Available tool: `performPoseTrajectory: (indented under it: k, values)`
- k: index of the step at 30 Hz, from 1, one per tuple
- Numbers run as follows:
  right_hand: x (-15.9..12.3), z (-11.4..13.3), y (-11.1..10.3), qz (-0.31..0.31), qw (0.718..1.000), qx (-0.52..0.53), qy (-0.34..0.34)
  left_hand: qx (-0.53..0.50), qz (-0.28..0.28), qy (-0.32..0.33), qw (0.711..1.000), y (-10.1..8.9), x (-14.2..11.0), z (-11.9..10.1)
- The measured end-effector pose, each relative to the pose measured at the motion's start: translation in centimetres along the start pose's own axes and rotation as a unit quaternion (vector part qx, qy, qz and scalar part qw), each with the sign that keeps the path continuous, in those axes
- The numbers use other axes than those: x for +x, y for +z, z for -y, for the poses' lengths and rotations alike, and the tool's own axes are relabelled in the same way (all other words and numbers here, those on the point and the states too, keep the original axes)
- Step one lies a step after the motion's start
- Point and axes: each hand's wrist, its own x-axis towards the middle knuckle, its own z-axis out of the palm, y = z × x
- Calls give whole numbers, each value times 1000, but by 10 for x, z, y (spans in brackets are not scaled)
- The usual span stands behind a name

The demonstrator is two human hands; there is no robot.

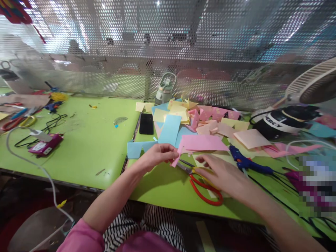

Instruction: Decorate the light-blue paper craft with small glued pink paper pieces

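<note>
My left hand (162, 154) pinches a narrow pink paper strip (176, 160) between thumb and fingers, low over the green table. Behind it lies a larger pink paper rectangle (204, 142); I cannot tell if the two are joined. Scissors (206, 196) with one red and one yellow handle rest on the table, blades slightly apart and pointing toward the strip. My right hand (219, 173) hovers over or touches the yellow handle, its fingers spread and partly covering it. Beside my left hand is a folded blue paper piece (140, 149).
Blue, yellow and pink papers (169, 129) pile up behind my hands, near a black phone (146, 123) and a bottle (165, 89). On the right are a blue glue gun (249, 163) with its cord, a black bottle (282, 122) and a fan (315, 82). A purple power strip (47, 145) sits left.
</note>
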Motion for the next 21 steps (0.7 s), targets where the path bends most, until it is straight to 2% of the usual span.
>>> performPoseTrajectory:
  k: [2,4,6,9,12,16,18,21]
  values:
    - [-18,-19,13,17,996,-78,-36,-36,-27,0,999,0,1,1]
    - [-32,-31,25,2,992,-106,-62,-77,-41,4,996,1,2,1]
    - [-38,-34,35,-11,992,-104,-68,-109,-46,7,993,2,2,1]
    - [-34,-28,39,-10,996,-79,-41,-138,-54,3,989,4,1,1]
    - [-27,-24,34,-15,998,-56,-1,-163,-75,-4,984,3,2,1]
    - [-22,-26,14,-27,997,-9,73,-201,-84,5,976,0,4,1]
    - [-22,-22,5,-11,993,53,109,-217,-77,12,973,0,3,1]
    - [-23,-12,2,16,973,200,112,-236,-62,26,969,1,1,1]
